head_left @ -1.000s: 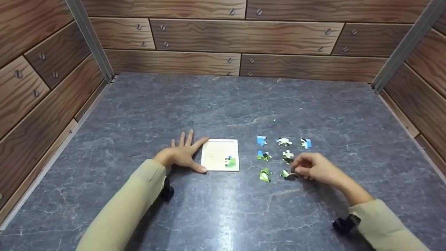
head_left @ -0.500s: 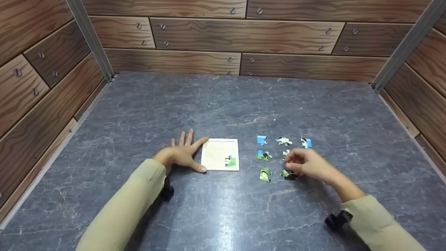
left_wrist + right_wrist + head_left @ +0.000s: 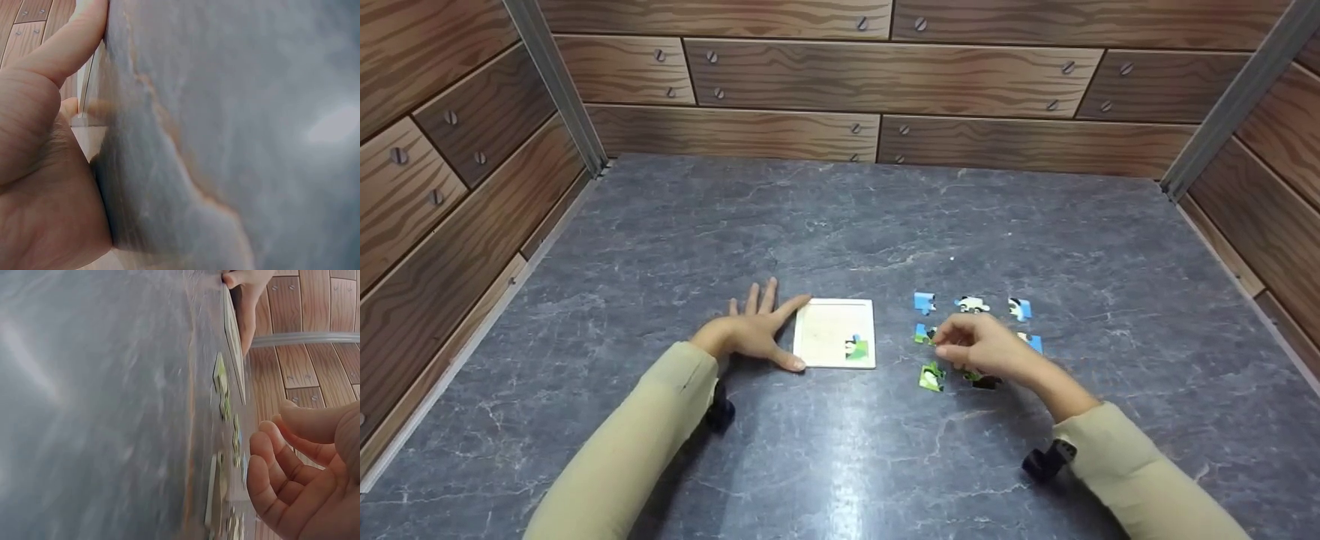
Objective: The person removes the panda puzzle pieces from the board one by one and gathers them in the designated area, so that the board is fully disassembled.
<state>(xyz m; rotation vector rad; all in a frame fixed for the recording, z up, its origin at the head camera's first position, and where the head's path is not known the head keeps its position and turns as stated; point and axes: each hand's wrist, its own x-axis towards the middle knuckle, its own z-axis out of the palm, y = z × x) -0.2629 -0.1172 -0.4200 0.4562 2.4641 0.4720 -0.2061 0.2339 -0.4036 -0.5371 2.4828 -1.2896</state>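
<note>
My left hand [image 3: 750, 335] lies with fingers spread at the left side of a shallow pale puzzle tray [image 3: 819, 330]. Its thumb and index finger touch the tray's left corners. One green-and-white puzzle piece [image 3: 858, 350] sits in the tray's near right corner. Over the loose pieces right of the tray hovers my right hand [image 3: 982, 345], fingers loosely bent, covering the middle of the group. In the right wrist view nothing shows between the thumb and fingers of the right hand [image 3: 306, 467]. Its fingertips overlap a blue-green piece [image 3: 922, 333] in the head view.
Around the right hand lie a blue piece [image 3: 924, 301], a panda-face piece [image 3: 972, 304], two blue-edged pieces [image 3: 1021, 308] at the right, a green piece [image 3: 931, 376] and a dark-and-green piece [image 3: 984, 381]. Wood-patterned walls [image 3: 885, 79] bound the grey marbled table [image 3: 810, 217].
My right hand has moved left across the loose pieces, uncovering a blue-edged piece on the right and covering the middle one. The left hand and tray stay put.
</note>
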